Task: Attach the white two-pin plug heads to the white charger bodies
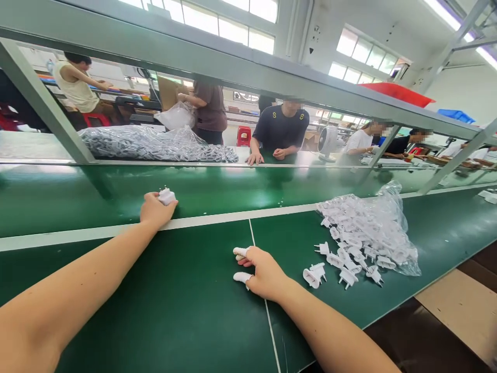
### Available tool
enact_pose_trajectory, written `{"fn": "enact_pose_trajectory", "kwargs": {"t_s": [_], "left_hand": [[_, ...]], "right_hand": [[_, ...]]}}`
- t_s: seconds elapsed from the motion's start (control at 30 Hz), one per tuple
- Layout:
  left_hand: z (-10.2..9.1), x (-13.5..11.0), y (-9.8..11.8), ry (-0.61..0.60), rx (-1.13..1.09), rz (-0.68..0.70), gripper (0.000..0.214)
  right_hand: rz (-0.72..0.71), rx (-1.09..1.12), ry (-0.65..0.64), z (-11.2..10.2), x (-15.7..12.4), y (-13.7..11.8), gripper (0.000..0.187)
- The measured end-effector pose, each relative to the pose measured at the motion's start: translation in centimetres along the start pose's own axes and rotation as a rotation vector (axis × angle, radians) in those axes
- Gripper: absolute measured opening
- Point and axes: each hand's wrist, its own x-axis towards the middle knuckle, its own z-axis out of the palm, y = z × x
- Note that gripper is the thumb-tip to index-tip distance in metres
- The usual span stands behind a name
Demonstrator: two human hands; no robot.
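Note:
My left hand (155,208) reaches forward over the edge of the green belt (58,202) and is closed on a small white plastic plug part (167,196). My right hand (261,272) rests on the green table (174,311), fingers curled, with white finger cots on the tips and nothing visible in it. To its right lies a clear plastic bag (373,228) with a heap of white plug parts spilling out, and several loose plug parts (315,274) lie close to my right hand.
A grey metal frame (233,67) crosses above the belt. Across the belt, a person in a black shirt (281,129) rests hands on the far table beside a big bag of grey parts (155,145). A small fan (327,142) stands there. Other people work behind.

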Motion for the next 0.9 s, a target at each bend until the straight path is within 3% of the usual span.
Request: {"fn": "enact_pose_trajectory", "kwargs": {"t_s": [0.1,0.2,0.37,0.5,0.7,0.83,0.9], "left_hand": [[0.1,-2.1,0.6,0.060,-0.005,-0.043,0.081],[-0.7,-6.4,0.4,0.034,-0.052,0.042,0.075],[-4.0,-16.5,-1.5,-0.183,-0.185,0.199,0.058],[-5.3,-22.2,-0.7,-0.429,-0.305,0.336,0.049],[-5.7,-23.3,1.5,-0.635,-0.473,0.483,0.040],[-5.1,-23.4,2.0,-0.745,-0.558,0.594,0.036],[-4.4,-23.4,2.0,-0.836,-0.567,0.644,0.037]], "right_hand": [[0.004,0.003,-0.001,0.0,0.2,0.1,0.062],[-0.010,0.008,-0.004,-0.1,0.4,0.2,0.061],[-0.046,0.044,0.024,-0.5,0.2,0.2,0.052],[-0.115,0.030,0.017,-0.9,0.0,0.3,0.050],[-0.304,-0.132,0.092,-0.6,-0.7,1.5,0.073],[-0.382,-0.354,0.148,-0.9,-1.0,4.0,0.080],[-0.410,-0.499,0.102,-1.5,-0.8,5.4,0.088]]}}
